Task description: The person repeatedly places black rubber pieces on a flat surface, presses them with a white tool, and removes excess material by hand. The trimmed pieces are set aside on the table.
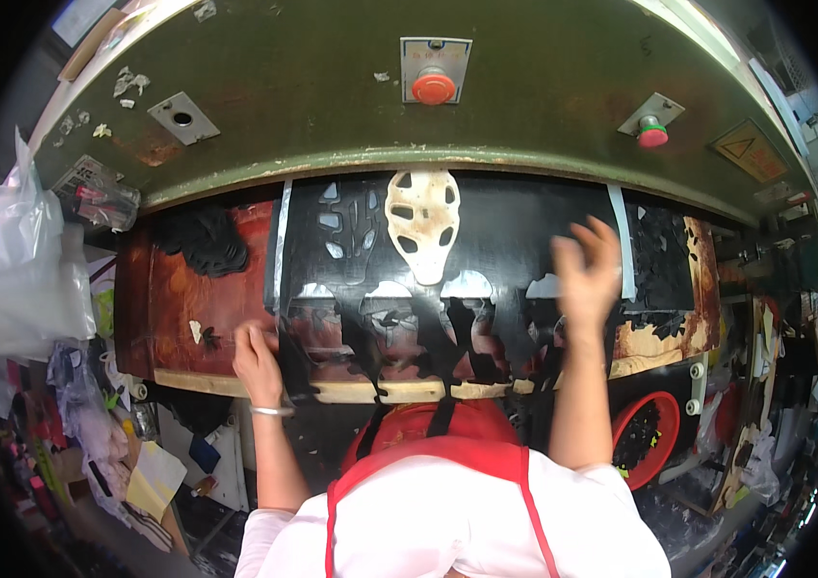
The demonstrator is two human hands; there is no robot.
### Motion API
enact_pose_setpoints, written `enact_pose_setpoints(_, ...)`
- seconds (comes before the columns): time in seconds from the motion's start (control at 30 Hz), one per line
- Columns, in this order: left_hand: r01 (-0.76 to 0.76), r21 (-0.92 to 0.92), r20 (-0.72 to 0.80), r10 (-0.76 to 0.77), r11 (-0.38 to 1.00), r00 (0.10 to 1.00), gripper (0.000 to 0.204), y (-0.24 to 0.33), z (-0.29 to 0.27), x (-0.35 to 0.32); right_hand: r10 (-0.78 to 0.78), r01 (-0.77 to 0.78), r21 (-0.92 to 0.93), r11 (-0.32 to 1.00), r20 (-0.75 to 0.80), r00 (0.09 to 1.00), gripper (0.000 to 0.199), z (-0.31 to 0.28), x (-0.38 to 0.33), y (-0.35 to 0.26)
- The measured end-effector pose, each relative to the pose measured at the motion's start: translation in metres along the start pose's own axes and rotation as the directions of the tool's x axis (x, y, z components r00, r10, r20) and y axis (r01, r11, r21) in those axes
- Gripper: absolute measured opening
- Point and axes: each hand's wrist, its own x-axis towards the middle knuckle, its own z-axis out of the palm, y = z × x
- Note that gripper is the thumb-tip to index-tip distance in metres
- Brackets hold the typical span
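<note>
A black sheet (515, 231) lies across the table in front of me, cut into strips and openings along its near side. On its far middle part rests a cream sole-shaped plate (423, 226) with several dark openings. My right hand (587, 275) is raised over the sheet's right part, fingers apart and nothing seen in them. Close to the sheet's left edge is my left hand (257, 361), its fingers curled together; whether they pinch anything is hidden. A stack of black cut pieces (205, 241) sits on the reddish board (173, 308) at the left.
A green machine beam (312, 96) spans the far side, with a red push button (434, 88) in its middle and another button (653, 133) at right. Below the table's right end stands a red basket (667, 438) of black scraps. Clear plastic bags (24, 279) hang at left.
</note>
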Motion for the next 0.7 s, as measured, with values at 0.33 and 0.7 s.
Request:
enact_pose_setpoints(0.33, -0.589, 0.459, 0.468, 0.383, 0.665, 0.797, 0.055, 0.028, 0.030, -0.032, -0.096, 0.171, -0.180, 0.969, 0.367, 0.925, 0.096, 0.090, -0.129, -0.061)
enact_pose_setpoints(0.7, -0.589, 0.465, 0.485, 0.366, 0.661, 0.794, 0.058, 0.015, 0.002, -0.069, 0.150, -0.294, 0.538, 0.790, 0.296, 0.944, 0.075, -0.018, -0.127, -0.062)
